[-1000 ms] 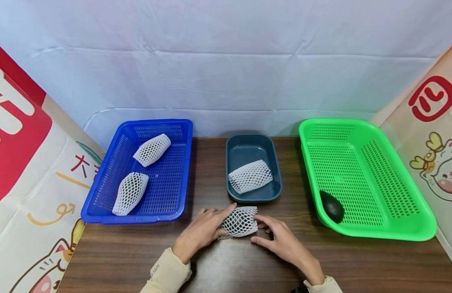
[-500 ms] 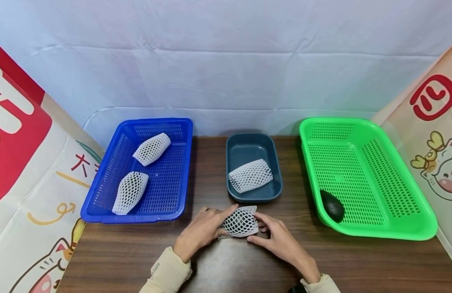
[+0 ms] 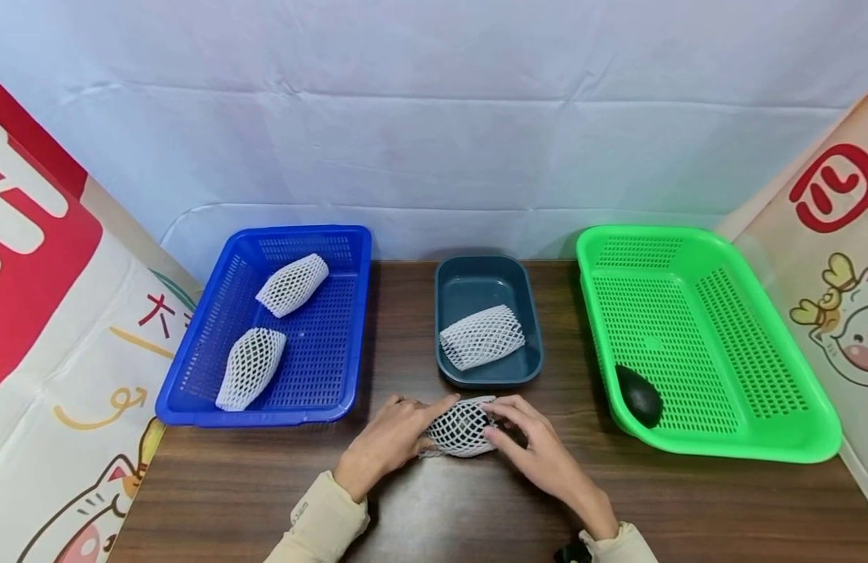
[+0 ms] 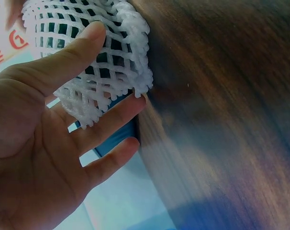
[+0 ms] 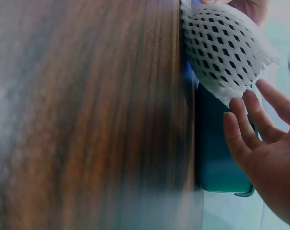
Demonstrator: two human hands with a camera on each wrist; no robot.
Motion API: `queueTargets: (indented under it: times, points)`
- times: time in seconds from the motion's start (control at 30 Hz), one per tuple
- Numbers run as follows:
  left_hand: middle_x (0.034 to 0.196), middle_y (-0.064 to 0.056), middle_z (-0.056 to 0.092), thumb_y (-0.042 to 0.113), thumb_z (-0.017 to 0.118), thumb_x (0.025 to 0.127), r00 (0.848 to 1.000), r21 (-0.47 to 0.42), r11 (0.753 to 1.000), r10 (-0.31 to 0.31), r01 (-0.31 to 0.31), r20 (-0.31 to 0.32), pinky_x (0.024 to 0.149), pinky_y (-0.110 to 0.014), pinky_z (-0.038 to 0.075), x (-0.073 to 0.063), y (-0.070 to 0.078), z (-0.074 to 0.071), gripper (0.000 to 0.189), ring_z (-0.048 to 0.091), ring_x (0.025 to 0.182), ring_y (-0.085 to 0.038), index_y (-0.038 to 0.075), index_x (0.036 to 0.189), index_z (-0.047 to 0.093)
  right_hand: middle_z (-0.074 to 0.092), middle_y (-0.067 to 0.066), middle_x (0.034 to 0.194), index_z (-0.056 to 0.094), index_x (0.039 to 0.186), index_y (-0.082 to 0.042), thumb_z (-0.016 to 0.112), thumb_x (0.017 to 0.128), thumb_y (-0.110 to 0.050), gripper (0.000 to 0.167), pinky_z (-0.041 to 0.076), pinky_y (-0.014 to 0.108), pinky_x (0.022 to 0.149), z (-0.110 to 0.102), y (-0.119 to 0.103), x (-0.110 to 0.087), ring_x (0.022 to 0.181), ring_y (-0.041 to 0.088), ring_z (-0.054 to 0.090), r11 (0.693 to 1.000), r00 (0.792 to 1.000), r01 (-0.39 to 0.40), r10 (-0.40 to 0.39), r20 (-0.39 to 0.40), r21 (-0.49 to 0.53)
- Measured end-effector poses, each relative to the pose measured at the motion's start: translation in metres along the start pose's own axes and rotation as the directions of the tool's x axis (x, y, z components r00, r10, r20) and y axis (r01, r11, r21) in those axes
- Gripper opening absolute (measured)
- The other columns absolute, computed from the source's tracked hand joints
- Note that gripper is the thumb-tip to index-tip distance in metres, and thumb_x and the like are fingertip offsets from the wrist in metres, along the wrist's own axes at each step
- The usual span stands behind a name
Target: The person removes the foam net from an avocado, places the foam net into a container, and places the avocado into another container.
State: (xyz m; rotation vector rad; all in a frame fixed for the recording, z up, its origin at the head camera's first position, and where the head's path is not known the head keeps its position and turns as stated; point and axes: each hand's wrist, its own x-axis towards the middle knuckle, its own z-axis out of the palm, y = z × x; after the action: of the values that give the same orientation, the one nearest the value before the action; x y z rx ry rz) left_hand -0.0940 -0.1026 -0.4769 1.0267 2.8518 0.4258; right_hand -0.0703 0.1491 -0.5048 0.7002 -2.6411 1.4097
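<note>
Standing behind everything is a plain white cloth wall [image 3: 434,156]. A brown wooden table [image 3: 434,520] spreads below. A small dark teal plastic box [image 3: 476,285] sits just behind a white foam net sleeve [image 3: 462,426] with something dark inside. The sleeve is between the hands; I can't tell if it touches the table. The left hand [image 3: 390,439] pinches one end, thumb on top. The right hand [image 3: 536,450] has its fingers loosely spread at the other end, gripping nothing. Half a second ago, its thumb was by the front corner; now it is higher, at the right end. The blue plastic basket [image 3: 258,420] holds two fat white foam nets [image 3: 252,369], the box holds one white foam net [image 3: 483,338], and the bright green plastic basket [image 3: 772,442] holds a black egg-shaped thing [image 3: 640,397].
</note>
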Motion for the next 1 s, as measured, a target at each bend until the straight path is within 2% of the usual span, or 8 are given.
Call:
queueTargets:
  times: [0.13,0.3,0.4,0.57,0.63,0.8,1.0]
  points:
    - [0.099,0.0,0.076,0.032,0.076,0.08,1.0,0.001,1.0,-0.006,0.006,0.004,0.082,-0.041,0.051,0.0005,-0.0002,-0.0002,0.067,0.071,0.089,-0.016,0.024,0.142,0.051,0.065,0.0,0.122,0.066,0.125,-0.009,0.061,0.097,-0.007,0.028,0.049,0.02,0.095,-0.0004,0.0024,0.001,0.112,0.015,0.062,1.0,0.999,0.018,-0.018,0.035,0.013]
    - [0.1,0.0,0.076,0.032,0.076,0.08,1.0,0.0,1.0,-0.005,0.005,-0.009,0.085,-0.041,0.051,-0.0001,-0.0009,-0.0004,0.067,0.071,0.09,-0.016,0.025,0.142,0.052,0.062,0.011,0.131,0.058,0.134,-0.004,0.065,0.094,-0.008,0.041,0.056,0.027,0.085,-0.0009,0.003,0.0012,0.11,0.017,0.062,0.999,0.991,-0.018,0.013,0.131,0.037]
    - [0.098,0.001,0.077,0.031,0.077,0.079,1.0,0.003,1.0,0.003,-0.003,-0.031,0.086,-0.042,0.051,-0.0006,-0.0012,0.0002,0.066,0.071,0.089,-0.016,0.025,0.141,0.053,0.061,0.014,0.133,0.055,0.137,-0.003,0.07,0.09,-0.007,0.05,0.056,0.031,0.086,-0.0016,0.0008,0.0018,0.112,0.021,0.062,0.999,0.987,-0.037,0.033,0.158,0.023]
    - [0.091,0.004,0.076,0.028,0.077,0.079,0.997,0.004,1.0,0.029,-0.029,-0.076,0.085,-0.042,0.052,-0.0007,-0.0003,0.0035,0.06,0.071,0.084,-0.016,0.024,0.135,0.056,0.059,0.013,0.138,0.049,0.143,-0.004,0.079,0.079,-0.007,0.07,0.051,0.04,0.098,0.0002,-0.0039,0.0026,0.123,0.026,0.059,0.995,0.985,-0.058,0.071,0.159,-0.084]
    - [0.09,0.004,0.076,0.026,0.076,0.081,0.995,0.004,0.999,0.035,-0.035,-0.092,0.084,-0.042,0.053,-0.0003,0.0003,0.0045,0.056,0.071,0.083,-0.016,0.024,0.134,0.057,0.059,0.013,0.138,0.049,0.144,-0.005,0.08,0.077,-0.007,0.074,0.048,0.045,0.103,0.0023,-0.0043,0.0032,0.127,0.027,0.057,0.991,0.985,-0.071,0.087,0.151,-0.109]
    - [0.088,0.005,0.076,0.024,0.076,0.083,0.993,0.003,0.999,0.044,-0.044,-0.108,0.08,-0.042,0.053,0.0011,0.0012,0.0059,0.05,0.071,0.08,-0.016,0.024,0.131,0.059,0.058,0.017,0.138,0.049,0.143,-0.003,0.078,0.078,-0.003,0.071,0.047,0.05,0.103,0.0073,-0.0028,0.0035,0.128,0.031,0.056,0.992,0.988,-0.063,0.078,0.134,-0.112]
    - [0.083,0.005,0.075,0.02,0.077,0.082,0.991,0.005,0.998,0.061,-0.061,-0.118,0.077,-0.041,0.054,0.0014,0.0002,0.0066,0.05,0.071,0.076,-0.014,0.023,0.129,0.06,0.058,0.016,0.139,0.049,0.143,-0.002,0.075,0.08,-0.001,0.068,0.047,0.048,0.103,0.0079,-0.0011,0.0012,0.128,0.03,0.055,0.993,0.99,-0.057,0.07,0.125,-0.106]
